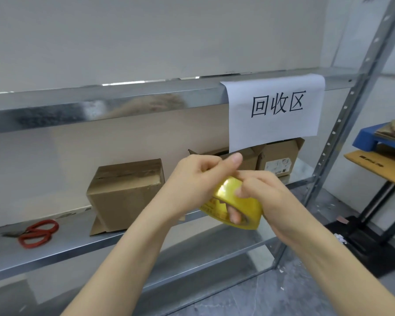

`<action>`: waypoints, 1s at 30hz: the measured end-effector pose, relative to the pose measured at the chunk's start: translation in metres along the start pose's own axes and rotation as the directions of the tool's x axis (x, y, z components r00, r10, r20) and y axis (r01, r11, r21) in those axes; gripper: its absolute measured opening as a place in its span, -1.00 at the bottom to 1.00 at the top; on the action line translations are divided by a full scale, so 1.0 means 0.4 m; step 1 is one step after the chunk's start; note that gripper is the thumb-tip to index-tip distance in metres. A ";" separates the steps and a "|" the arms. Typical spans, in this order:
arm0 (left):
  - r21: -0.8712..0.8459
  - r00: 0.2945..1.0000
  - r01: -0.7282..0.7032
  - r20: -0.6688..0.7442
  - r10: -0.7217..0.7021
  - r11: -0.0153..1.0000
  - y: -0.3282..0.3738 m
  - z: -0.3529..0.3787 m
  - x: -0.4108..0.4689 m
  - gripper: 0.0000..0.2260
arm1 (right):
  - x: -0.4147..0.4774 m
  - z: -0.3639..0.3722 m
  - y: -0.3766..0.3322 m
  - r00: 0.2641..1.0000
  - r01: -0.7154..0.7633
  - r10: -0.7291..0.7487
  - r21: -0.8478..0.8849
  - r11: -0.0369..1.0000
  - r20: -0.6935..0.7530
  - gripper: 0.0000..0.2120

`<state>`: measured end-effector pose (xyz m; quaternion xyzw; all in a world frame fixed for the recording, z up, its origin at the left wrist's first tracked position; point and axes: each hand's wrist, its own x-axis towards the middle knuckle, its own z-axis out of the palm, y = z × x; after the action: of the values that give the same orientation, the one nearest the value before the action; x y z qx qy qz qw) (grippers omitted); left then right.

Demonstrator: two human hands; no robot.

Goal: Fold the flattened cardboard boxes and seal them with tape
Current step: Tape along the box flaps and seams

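Both grips, left hand [196, 181] and right hand [269, 192], curl round the tape roll [246, 210], half hiding it.

On the shelf [78, 238], a bare stretch lies between the scissors [38, 233] at the left and the closed box [126, 192] in the middle. Open boxes [278, 160] fill the back right corner against the wall, partly behind a hanging paper sign [274, 110]. The upper shelf beam [100, 103] limits room overhead, and a slanted metal post [342, 124] bounds the right side
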<state>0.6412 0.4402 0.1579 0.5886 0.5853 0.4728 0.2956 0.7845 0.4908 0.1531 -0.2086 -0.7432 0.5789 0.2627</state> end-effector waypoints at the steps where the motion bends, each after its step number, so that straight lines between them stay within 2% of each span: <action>1: -0.078 1.000 0.023 -0.006 -0.024 0.997 -0.001 -0.004 0.000 -0.41 | -0.002 -0.012 0.004 0.999 0.025 -0.025 0.013 1.000 0.026 -0.74; 3: -0.279 0.995 0.079 -0.040 -0.094 0.957 -0.007 -0.009 0.002 -0.56 | -0.007 -0.035 0.013 0.995 0.074 -0.077 0.048 0.996 0.064 -0.75; 5: -0.447 0.986 0.118 -0.056 -0.160 0.887 -0.011 -0.010 0.004 -0.63 | -0.012 -0.049 0.024 0.993 0.094 -0.097 0.050 0.994 0.060 -0.77; 6: -0.446 0.983 0.116 -0.076 -0.167 0.888 -0.013 -0.009 0.006 -0.65 | -0.013 -0.050 0.028 0.995 0.087 -0.089 0.050 0.995 0.050 -0.76; 8: -0.271 0.987 0.070 -0.122 -0.107 0.960 -0.017 -0.011 0.008 -0.63 | -0.013 -0.045 0.029 0.998 0.054 -0.054 0.044 0.998 0.011 -0.74; 11: 0.003 0.998 -0.006 -0.066 0.006 1.000 -0.006 0.000 0.000 -0.42 | -0.007 -0.027 0.019 0.998 -0.009 0.007 -0.036 0.999 -0.058 -0.76; 13: 0.052 0.998 0.000 -0.064 0.004 0.999 0.001 0.009 -0.004 -0.34 | -0.003 -0.019 0.013 0.998 -0.022 0.018 -0.066 0.998 -0.058 -0.78; 15: 0.001 0.994 0.031 -0.104 -0.030 1.000 0.009 0.014 -0.002 -0.37 | -0.002 -0.020 0.005 1.000 -0.006 0.005 -0.042 0.999 -0.019 -0.80; 18: -0.169 0.990 0.059 -0.116 -0.079 0.984 0.012 0.017 0.002 -0.44 | -0.002 -0.042 0.007 0.998 0.036 -0.035 -0.018 0.999 0.043 -0.76; 20: -0.251 0.989 0.075 -0.107 -0.105 0.965 0.005 0.019 0.008 -0.40 | -0.004 -0.057 0.011 0.996 0.046 -0.047 0.015 0.999 0.074 -0.74; 24: -0.326 0.987 0.053 -0.129 -0.100 0.944 -0.002 0.027 0.020 -0.39 | -0.004 -0.053 -0.001 0.998 0.044 -0.045 0.031 0.999 0.048 -0.85; 28: -0.329 0.978 0.018 -0.189 -0.084 0.944 0.006 0.031 0.027 -0.59 | 0.007 -0.047 -0.021 0.998 0.060 -0.060 -0.018 0.998 0.005 -0.83; 30: -0.427 0.976 0.052 -0.171 -0.137 0.903 -0.001 0.031 0.031 -0.67 | 0.009 -0.056 -0.027 0.995 0.092 -0.091 -0.044 0.995 0.029 -0.83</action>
<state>0.6508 0.4549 0.1554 0.4325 0.5242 0.6285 0.3784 0.7958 0.5073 0.1684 -0.1726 -0.7684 0.5519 0.2740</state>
